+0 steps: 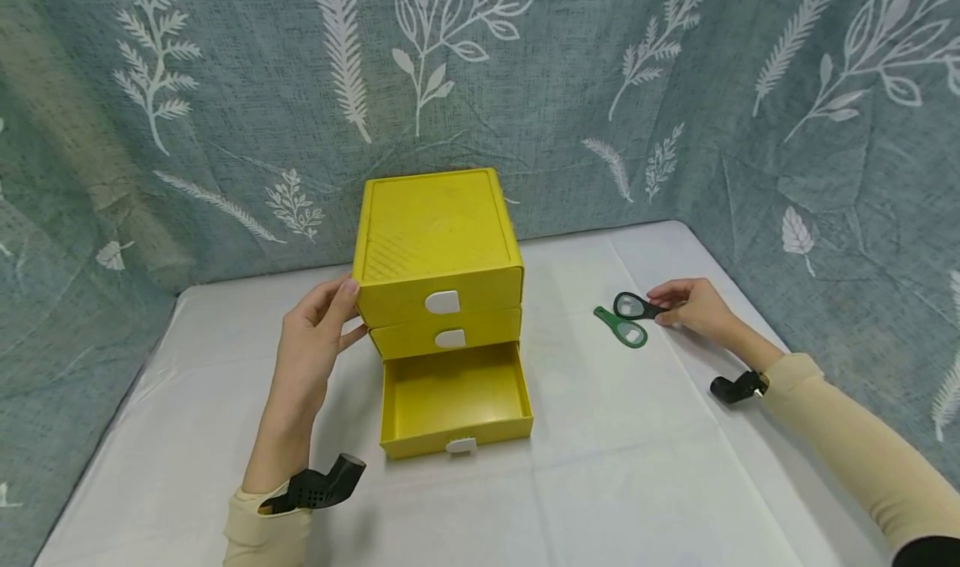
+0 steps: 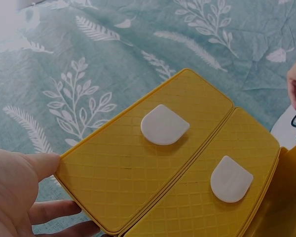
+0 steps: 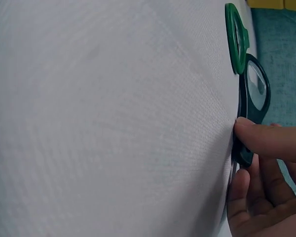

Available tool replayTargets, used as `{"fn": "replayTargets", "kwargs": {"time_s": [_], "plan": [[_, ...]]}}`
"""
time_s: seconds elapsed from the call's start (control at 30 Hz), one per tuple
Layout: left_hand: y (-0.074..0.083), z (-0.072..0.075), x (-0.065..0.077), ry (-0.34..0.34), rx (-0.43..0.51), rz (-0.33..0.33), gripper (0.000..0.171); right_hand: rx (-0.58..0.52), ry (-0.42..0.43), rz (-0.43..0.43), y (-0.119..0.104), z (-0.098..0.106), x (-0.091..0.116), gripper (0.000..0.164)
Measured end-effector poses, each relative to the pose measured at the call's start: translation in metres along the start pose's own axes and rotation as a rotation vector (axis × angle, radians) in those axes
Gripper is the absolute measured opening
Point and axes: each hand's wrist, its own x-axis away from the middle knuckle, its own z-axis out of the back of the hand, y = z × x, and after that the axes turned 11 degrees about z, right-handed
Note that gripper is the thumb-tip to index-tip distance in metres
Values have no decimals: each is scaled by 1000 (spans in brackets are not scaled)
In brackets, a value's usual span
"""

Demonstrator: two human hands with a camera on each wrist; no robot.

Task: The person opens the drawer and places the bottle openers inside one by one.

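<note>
In the head view a yellow drawer cabinet point(image 1: 437, 233) with white tabs stands at the middle of the table. Its bottom drawer point(image 1: 457, 430) is pulled out; the upper two are closed. My left hand point(image 1: 309, 338) rests on the cabinet's left side, thumb at the front corner and fingers along the side wall. On the right, my right hand point(image 1: 701, 310) pinches the handle of a black magnifying glass point(image 3: 258, 89) between thumb and fingers, low at the tabletop. A green magnifying glass point(image 1: 628, 333) lies right beside it, close to the black one's lens.
A white cloth covers the table point(image 1: 600, 484). Behind and at the sides hangs a blue-green curtain point(image 1: 555, 92) with white leaf prints. The open drawer juts toward the table's front.
</note>
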Motion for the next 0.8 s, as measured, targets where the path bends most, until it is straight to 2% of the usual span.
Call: {"fn": "replayTargets", "kwargs": {"time_s": [0.53, 0.8], "plan": [[3, 0, 1, -2, -4, 25, 61, -25, -24, -10, 2, 3, 0, 45], [2, 0, 0, -1, -1, 18, 61, 23, -65, -19, 1, 3, 1, 36]]}}
